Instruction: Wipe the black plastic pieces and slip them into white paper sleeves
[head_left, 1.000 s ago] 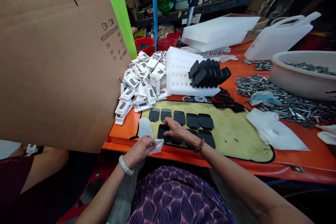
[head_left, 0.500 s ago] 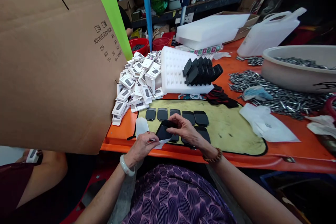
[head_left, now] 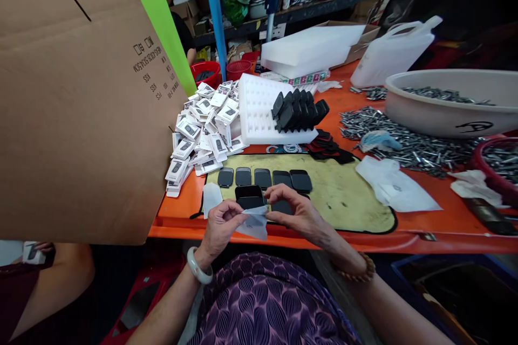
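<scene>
One translucent white plastic bag (head_left: 254, 226), left hand (head_left: 222, 226) pinching it at the front of the yellow cloth mat (head_left: 342, 191) — right hand (head_left: 301, 218) gapes — keep it taut!

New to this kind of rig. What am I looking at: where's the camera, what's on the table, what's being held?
There's no robot here: you see a person's two bare hands. Every picture comes from one camera worn on their head, looking forward and down.

The left hand pinches a translucent white pouch. The right hand is curled at its other side; whether it grips anything is unclear. Just beyond is a black flat piece; I can't tell if it's partly inside the pouch.

On the orange table lies a yellowish mat with a row of similar black pieces. Behind it are a pile of small white boxes and a white foam tray of black parts. Loose metal pieces lie to the right.
</scene>
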Demonstrator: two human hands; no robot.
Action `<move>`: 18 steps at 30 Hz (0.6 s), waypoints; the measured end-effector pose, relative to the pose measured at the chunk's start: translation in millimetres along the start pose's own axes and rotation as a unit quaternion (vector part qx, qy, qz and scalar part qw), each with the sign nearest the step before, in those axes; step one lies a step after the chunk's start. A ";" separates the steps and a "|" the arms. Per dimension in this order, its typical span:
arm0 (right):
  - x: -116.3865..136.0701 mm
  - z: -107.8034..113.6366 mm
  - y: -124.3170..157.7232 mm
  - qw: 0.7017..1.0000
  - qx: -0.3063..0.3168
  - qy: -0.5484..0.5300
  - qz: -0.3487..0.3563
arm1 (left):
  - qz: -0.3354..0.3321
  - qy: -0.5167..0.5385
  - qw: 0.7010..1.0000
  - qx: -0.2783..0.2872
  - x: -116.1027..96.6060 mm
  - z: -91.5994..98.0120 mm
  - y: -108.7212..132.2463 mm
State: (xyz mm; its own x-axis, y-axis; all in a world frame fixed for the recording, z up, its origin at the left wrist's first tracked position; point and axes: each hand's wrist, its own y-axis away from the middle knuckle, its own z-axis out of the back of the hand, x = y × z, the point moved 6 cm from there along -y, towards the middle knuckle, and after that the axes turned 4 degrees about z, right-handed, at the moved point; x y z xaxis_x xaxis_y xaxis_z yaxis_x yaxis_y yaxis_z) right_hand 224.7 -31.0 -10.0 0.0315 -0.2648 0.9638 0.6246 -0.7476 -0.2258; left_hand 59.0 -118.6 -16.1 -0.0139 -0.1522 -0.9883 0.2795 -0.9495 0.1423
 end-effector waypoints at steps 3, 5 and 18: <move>0.4 -2.2 5.9 1.000 -0.007 -0.020 -0.005 | -0.037 0.002 0.999 0.004 -1.2 -1.8 0.7; 1.5 -3.9 6.5 0.999 -0.004 -0.049 -0.012 | -0.059 -0.021 0.998 0.011 -2.0 -2.5 1.9; -14.9 -25.6 7.5 0.968 -0.031 -0.229 -0.095 | -0.057 0.038 0.998 -0.004 -7.5 -7.3 1.3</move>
State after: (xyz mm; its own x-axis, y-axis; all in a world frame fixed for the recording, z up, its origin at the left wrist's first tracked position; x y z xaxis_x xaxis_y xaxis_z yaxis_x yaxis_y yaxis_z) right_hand 208.9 -48.3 -29.7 0.2726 0.1688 0.9472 0.6062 -0.7946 -0.0328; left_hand 66.4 -116.6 -9.0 0.0271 -0.0217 -0.9994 0.2883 -0.9571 0.0286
